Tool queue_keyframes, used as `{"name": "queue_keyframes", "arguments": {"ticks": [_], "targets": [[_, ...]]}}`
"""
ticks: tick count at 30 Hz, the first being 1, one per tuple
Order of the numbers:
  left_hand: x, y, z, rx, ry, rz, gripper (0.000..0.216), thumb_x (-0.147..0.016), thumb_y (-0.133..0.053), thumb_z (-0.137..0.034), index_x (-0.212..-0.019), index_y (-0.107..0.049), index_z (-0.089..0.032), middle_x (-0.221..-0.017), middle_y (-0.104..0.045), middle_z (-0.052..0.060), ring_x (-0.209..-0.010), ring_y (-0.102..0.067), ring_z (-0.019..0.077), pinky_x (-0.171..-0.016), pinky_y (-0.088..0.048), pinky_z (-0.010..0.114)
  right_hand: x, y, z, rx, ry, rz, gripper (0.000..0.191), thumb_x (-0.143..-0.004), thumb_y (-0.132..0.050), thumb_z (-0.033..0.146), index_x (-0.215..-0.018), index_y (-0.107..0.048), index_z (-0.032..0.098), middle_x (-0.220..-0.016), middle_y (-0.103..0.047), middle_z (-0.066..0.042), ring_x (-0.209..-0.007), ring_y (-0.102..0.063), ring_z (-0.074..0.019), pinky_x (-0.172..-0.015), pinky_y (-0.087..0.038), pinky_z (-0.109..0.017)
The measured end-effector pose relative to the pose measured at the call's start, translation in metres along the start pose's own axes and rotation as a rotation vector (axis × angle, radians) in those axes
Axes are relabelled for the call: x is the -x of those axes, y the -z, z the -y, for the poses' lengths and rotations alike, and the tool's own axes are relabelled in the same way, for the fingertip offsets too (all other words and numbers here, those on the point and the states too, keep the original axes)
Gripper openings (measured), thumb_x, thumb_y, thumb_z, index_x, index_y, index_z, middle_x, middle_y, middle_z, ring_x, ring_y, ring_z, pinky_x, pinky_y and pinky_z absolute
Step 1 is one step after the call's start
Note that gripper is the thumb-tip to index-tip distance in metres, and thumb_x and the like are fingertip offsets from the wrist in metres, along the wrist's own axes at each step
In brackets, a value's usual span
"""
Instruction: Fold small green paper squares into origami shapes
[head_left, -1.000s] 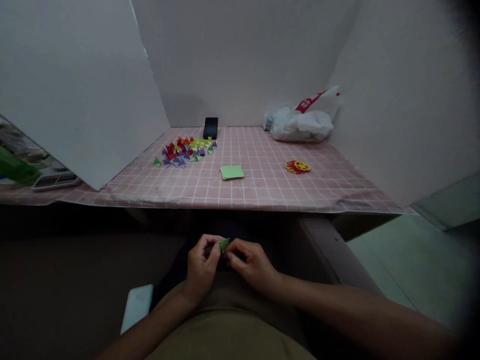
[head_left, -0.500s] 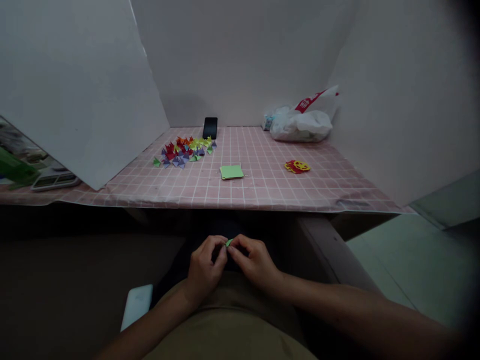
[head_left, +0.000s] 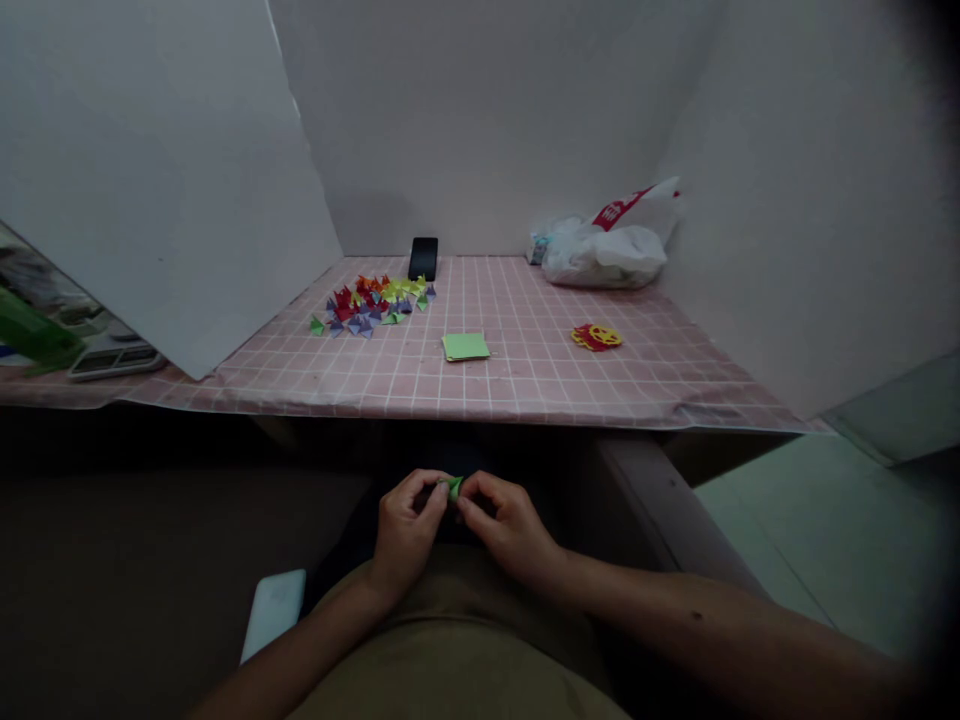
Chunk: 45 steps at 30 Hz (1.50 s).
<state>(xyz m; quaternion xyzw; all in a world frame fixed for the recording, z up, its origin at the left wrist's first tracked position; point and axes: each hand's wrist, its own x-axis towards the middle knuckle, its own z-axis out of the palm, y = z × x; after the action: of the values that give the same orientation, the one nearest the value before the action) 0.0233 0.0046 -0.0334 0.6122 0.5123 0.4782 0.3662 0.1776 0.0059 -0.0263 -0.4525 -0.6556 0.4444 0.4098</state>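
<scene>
Below the table edge, over my lap, my left hand (head_left: 406,528) and my right hand (head_left: 503,525) meet fingertip to fingertip. Between them they pinch a small folded green paper piece (head_left: 454,487), both hands closed on it. On the pink checked tablecloth (head_left: 525,375) lies a stack of green paper squares (head_left: 465,346) near the middle. A pile of several small folded paper pieces (head_left: 371,303) in red, purple, orange and yellow-green sits at the back left.
A black phone (head_left: 423,258) leans at the back wall. A white plastic bag (head_left: 607,250) lies at the back right, a red and yellow felt shape (head_left: 597,336) in front of it. A white board (head_left: 150,180) stands left. A white object (head_left: 274,611) rests by my left thigh.
The green piece has been squeezed smaller between my fingertips; the hands stay together over my lap. The view has shifted slightly.
</scene>
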Motion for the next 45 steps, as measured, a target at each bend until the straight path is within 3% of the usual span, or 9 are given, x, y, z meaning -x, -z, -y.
{"name": "queue_keyframes", "arguments": {"ticks": [7, 12, 16, 22, 26, 30, 33, 37, 45], "targets": [[-0.004, -0.001, -0.001, 0.055, 0.042, -0.094, 0.017, -0.087, -0.055, -0.028, -0.086, -0.069, -0.017, -0.077, -0.071, 0.003, -0.069, -0.067, 0.0170, -0.064, -0.054, 0.026, -0.004, -0.003, -0.005, -0.275, -0.248, 0.046, 0.014, -0.081, -0.060, 0.025, -0.070, -0.055, 0.017, -0.062, -0.062, 0.001, -0.060, -0.058, -0.0127, -0.060, -0.045, -0.024], [-0.002, 0.001, 0.003, -0.171, -0.204, -0.054, 0.015, -0.089, -0.054, -0.022, -0.088, -0.068, -0.020, -0.088, -0.071, 0.005, -0.083, -0.066, 0.0184, -0.076, -0.052, 0.029, -0.006, 0.002, -0.005, -0.247, -0.203, 0.056, 0.014, -0.083, -0.059, 0.030, -0.079, -0.054, 0.018, -0.065, -0.057, 0.002, -0.059, -0.056, -0.0123, -0.057, -0.044, -0.024], [0.001, 0.001, 0.006, -0.277, -0.386, 0.058, 0.015, -0.090, -0.053, -0.016, -0.094, -0.066, -0.020, -0.093, -0.070, 0.007, -0.087, -0.066, 0.0183, -0.080, -0.052, 0.029, -0.008, 0.002, -0.005, -0.175, -0.165, -0.034, 0.010, -0.076, -0.059, 0.020, -0.081, -0.050, 0.019, -0.066, -0.050, 0.005, -0.060, -0.049, -0.0109, -0.054, -0.040, -0.022], [0.002, 0.001, 0.008, -0.335, -0.461, 0.121, 0.015, -0.090, -0.051, -0.012, -0.099, -0.062, -0.019, -0.097, -0.069, 0.009, -0.090, -0.065, 0.0182, -0.081, -0.051, 0.029, -0.009, 0.001, -0.008, -0.083, -0.177, -0.018, 0.014, -0.068, -0.049, 0.008, -0.077, -0.051, 0.019, -0.062, -0.048, 0.005, -0.058, -0.045, -0.0110, -0.053, -0.036, -0.022], [0.003, 0.001, 0.008, -0.297, -0.394, 0.135, 0.013, -0.089, -0.052, -0.012, -0.097, -0.060, -0.019, -0.092, -0.068, 0.007, -0.086, -0.065, 0.0176, -0.079, -0.051, 0.029, -0.008, 0.006, -0.001, 0.077, -0.086, -0.030, 0.012, -0.071, -0.051, 0.008, -0.076, -0.053, 0.018, -0.066, -0.051, 0.003, -0.062, -0.047, -0.0121, -0.057, -0.036, -0.023], [0.005, -0.001, 0.008, -0.212, -0.214, 0.105, 0.022, -0.084, -0.058, -0.015, -0.105, -0.054, -0.019, -0.094, -0.069, 0.006, -0.085, -0.067, 0.0176, -0.078, -0.052, 0.029, -0.008, 0.008, 0.003, 0.212, -0.001, -0.044, 0.012, -0.075, -0.053, 0.010, -0.065, -0.053, 0.017, -0.065, -0.051, 0.001, -0.063, -0.047, -0.0126, -0.057, -0.034, -0.024], [0.004, -0.002, 0.007, -0.114, -0.099, 0.103, 0.025, -0.084, -0.059, -0.018, -0.107, -0.051, -0.018, -0.095, -0.069, 0.006, -0.085, -0.067, 0.0175, -0.076, -0.053, 0.028, -0.008, 0.007, 0.003, 0.210, -0.049, -0.034, 0.015, -0.076, -0.053, 0.010, -0.063, -0.053, 0.016, -0.061, -0.050, 0.002, -0.060, -0.046, -0.0118, -0.055, -0.032, -0.023], [0.002, -0.001, 0.002, -0.118, -0.020, 0.153, 0.008, -0.086, -0.056, -0.023, -0.090, -0.060, -0.018, -0.085, -0.069, 0.004, -0.078, -0.066, 0.0174, -0.072, -0.050, 0.027, -0.007, 0.004, 0.002, 0.160, -0.112, -0.004, 0.011, -0.075, -0.053, 0.009, -0.067, -0.055, 0.016, -0.060, -0.051, 0.002, -0.058, -0.046, -0.0112, -0.054, -0.032, -0.022], [0.001, -0.001, 0.002, 0.010, 0.135, 0.133, 0.013, -0.083, -0.059, -0.029, -0.082, -0.064, -0.017, -0.073, -0.064, 0.001, -0.065, -0.059, 0.0146, -0.060, -0.045, 0.023, -0.006, 0.004, -0.003, 0.126, -0.087, 0.020, 0.011, -0.081, -0.054, 0.016, -0.072, -0.060, 0.015, -0.063, -0.056, 0.001, -0.061, -0.050, -0.0123, -0.056, -0.035, -0.022]]}}
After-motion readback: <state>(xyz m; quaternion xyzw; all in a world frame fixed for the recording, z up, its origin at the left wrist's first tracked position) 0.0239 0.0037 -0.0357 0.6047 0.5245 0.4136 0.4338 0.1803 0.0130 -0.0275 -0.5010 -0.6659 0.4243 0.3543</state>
